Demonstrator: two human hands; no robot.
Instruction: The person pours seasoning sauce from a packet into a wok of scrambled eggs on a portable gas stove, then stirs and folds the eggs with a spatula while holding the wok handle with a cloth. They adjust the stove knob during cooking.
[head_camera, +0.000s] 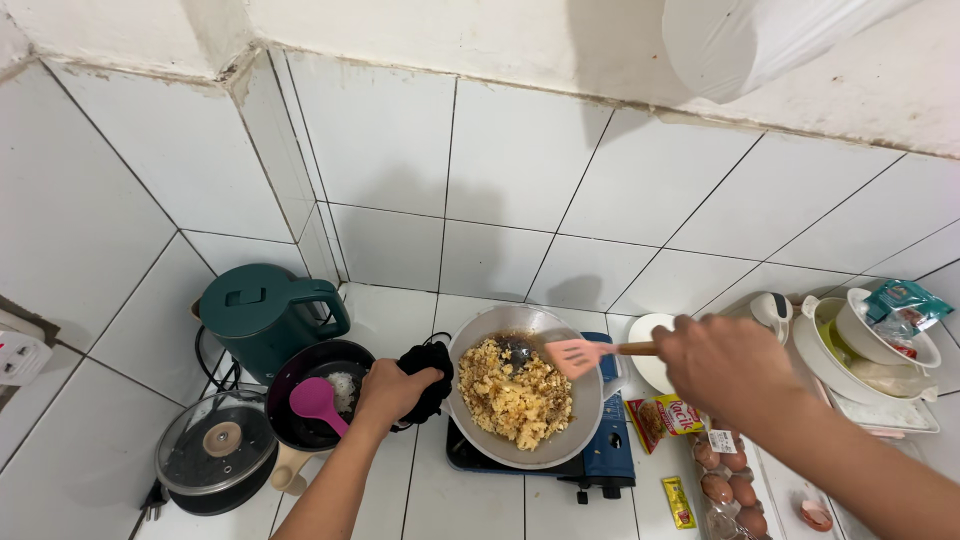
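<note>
Starting at the far left of the wok (525, 400), a round cooker with a glass lid (217, 445) sits on the tiled counter, and behind it stands a dark green electric kettle (265, 315). Closer to the wok lies a black inner pot (318, 392) with a little white rice and a pink rice paddle (318, 403) resting in it. Next comes the left hand (395, 392), closed around a black cloth (428, 382) that wraps the handle at the wok's left rim; a firm grip here seems wise so the pan does not slide on the small blue portable stove (600, 450) beneath it. Inside the wok sits a heap of yellow fried rice (518, 395), piled toward the near side, with browner bits near the far wall. From the wok's right rim a salmon-pink slotted spatula (575, 355) reaches in, its wooden handle held in the closed fist of the right hand (722, 365). Turning well probably means sliding the blade under the pile from the edge and folding toward the middle, keeping rice off the rim. Right of the wok lie seasoning sachets (662, 415), a tray of brown eggs (728, 485) and stacked white dishes (880, 350).
</note>
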